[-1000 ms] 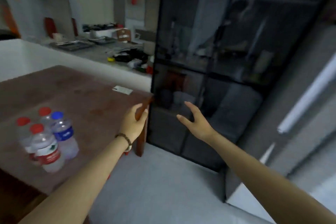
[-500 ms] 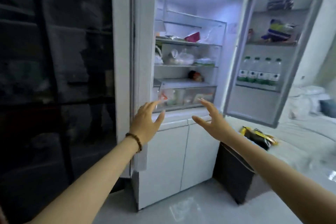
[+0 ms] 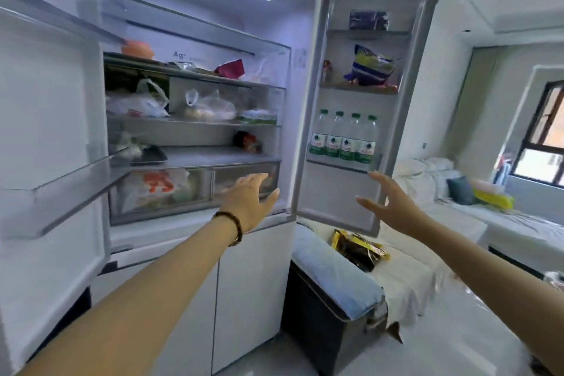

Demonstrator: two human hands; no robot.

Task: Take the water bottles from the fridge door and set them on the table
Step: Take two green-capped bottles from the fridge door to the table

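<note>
View has swung off the bench & dark glass cabinet seen a sec ago. It now faces the open fridge (image 3: 250,284), much closer than half a sec back. The bench is out of shot now. It carried several bottles w/ red & blue caps then, so prob. part of the job is done already.

Water bottles (image 3: 343,139): 4 left, green caps, green labels, upright, side by side and touching. They sit in the lowest bin of the fridge door (image 3: 422,70), behind the bin rail (image 3: 341,165). Door is swung wide open to the right. A snack bag (image 3: 370,67) sits on the door shelf above them.

Left hand (image 3: 248,201), w/ bead bracelet (image 3: 232,226) at the wrist, has fingers spread and holds nothing. It's in front of the crisper drawers (image 3: 164,189), not touching anything. Right hand (image 3: 393,203) is also spread and empty, its fingertips (image 3: 373,174) up just below the bin rail, near the bottles but not on them. Hands are well apart from each other and both have risen & moved fwd vs. half a sec ago.

Meaning: the walk back to the fridge is over and the reach has begun, w/ no grasp yet. Right hand is nearest, so it likely takes the right-end bottle. Bottles need lifting up over the rail before they come out. Left would have to cross right to get one too.
</note>
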